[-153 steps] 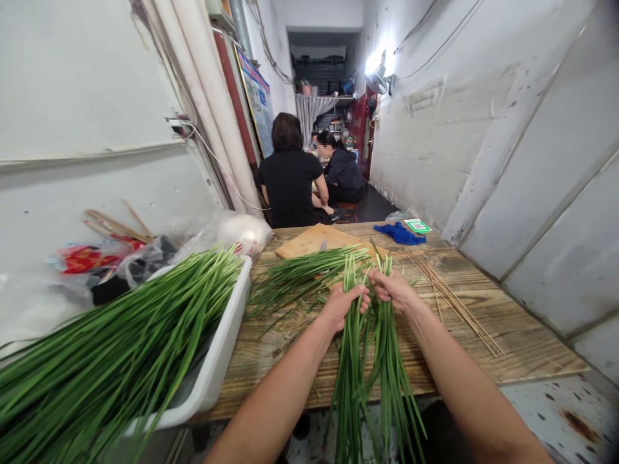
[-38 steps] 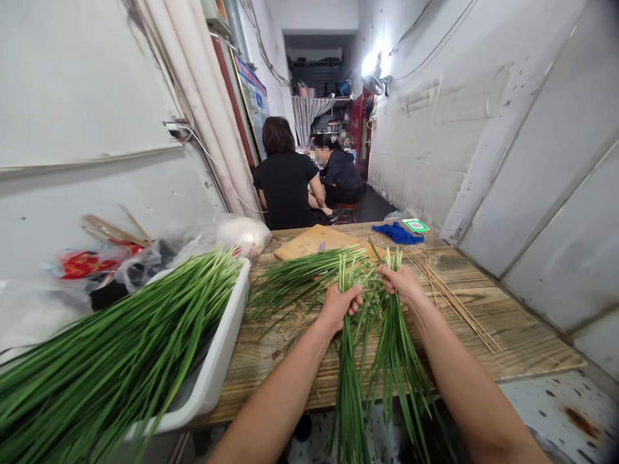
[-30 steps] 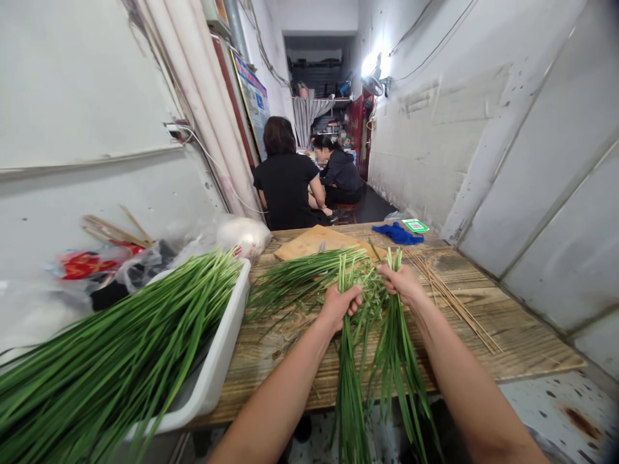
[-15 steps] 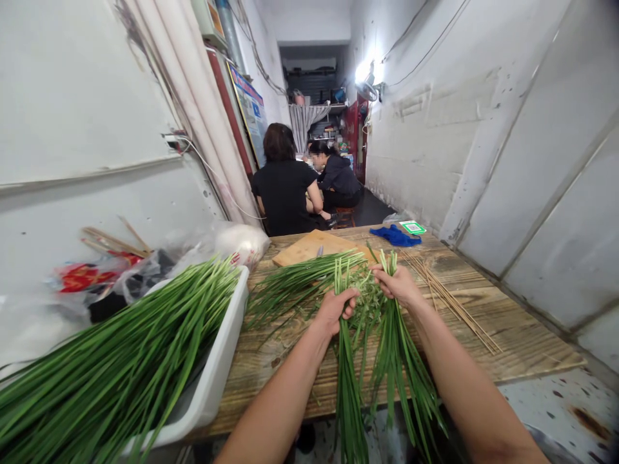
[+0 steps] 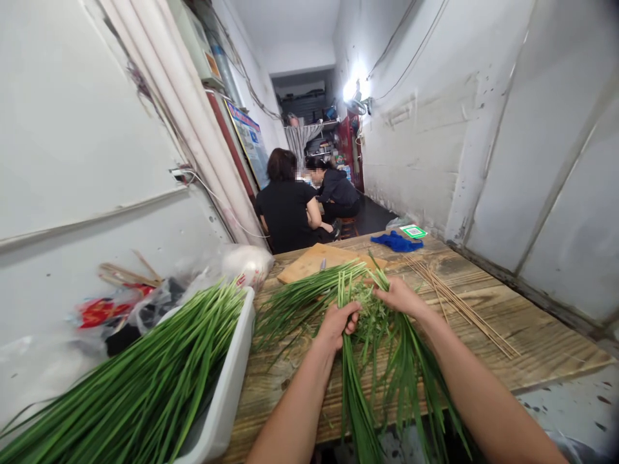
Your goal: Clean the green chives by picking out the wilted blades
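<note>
My left hand point(image 5: 341, 324) is closed around a bunch of garlic chives point(image 5: 355, 393), pale stem ends up and green leaves hanging over the table's near edge. My right hand point(image 5: 396, 296) grips a second bunch of chives point(image 5: 411, 361), its stems tilted to the left and its leaves draping down toward me. Between the two hands lies a heap of trimmed scraps point(image 5: 372, 312) on the wood. Just behind my left hand, a pile of chives point(image 5: 309, 287) rests on the table, partly against a cutting board point(image 5: 309, 258).
A white tub point(image 5: 236, 367) heaped with long chives stands at the left, plastic bags point(image 5: 249, 263) behind it. Thin wooden sticks point(image 5: 464, 306) lie on the right of the table. A blue cloth point(image 5: 396, 241) sits at the far edge. Two people point(image 5: 287, 209) sit beyond.
My right hand's chives have tilted to the left at the top, and that hand has dropped slightly. The camera view has shifted and tilted. Both hands keep their bunches.
</note>
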`<state>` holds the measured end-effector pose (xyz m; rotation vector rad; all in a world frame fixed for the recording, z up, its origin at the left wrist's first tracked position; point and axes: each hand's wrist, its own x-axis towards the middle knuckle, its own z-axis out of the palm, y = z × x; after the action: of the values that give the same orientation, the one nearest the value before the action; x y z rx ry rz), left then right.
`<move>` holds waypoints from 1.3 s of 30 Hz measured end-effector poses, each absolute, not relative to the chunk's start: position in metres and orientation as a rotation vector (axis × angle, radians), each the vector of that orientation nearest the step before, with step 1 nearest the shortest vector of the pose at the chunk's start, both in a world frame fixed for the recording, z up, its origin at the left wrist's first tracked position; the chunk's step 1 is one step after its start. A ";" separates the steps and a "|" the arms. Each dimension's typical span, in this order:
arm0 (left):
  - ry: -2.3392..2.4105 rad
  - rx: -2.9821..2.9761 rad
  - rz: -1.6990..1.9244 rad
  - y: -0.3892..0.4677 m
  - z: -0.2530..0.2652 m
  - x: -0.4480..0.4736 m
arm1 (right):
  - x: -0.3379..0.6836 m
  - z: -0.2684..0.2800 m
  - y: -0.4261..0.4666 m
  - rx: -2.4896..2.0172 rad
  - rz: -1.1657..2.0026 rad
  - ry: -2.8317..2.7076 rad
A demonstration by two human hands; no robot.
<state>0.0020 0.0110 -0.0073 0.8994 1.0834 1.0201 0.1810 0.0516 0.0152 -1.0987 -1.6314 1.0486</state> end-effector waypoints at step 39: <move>0.872 0.780 0.954 0.015 0.003 -0.012 | 0.174 0.013 0.050 -1.168 1.385 -1.170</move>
<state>-0.0123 0.0147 0.0034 0.7795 0.8715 0.9537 0.1739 0.0500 0.0127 -1.1683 -1.1703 1.3850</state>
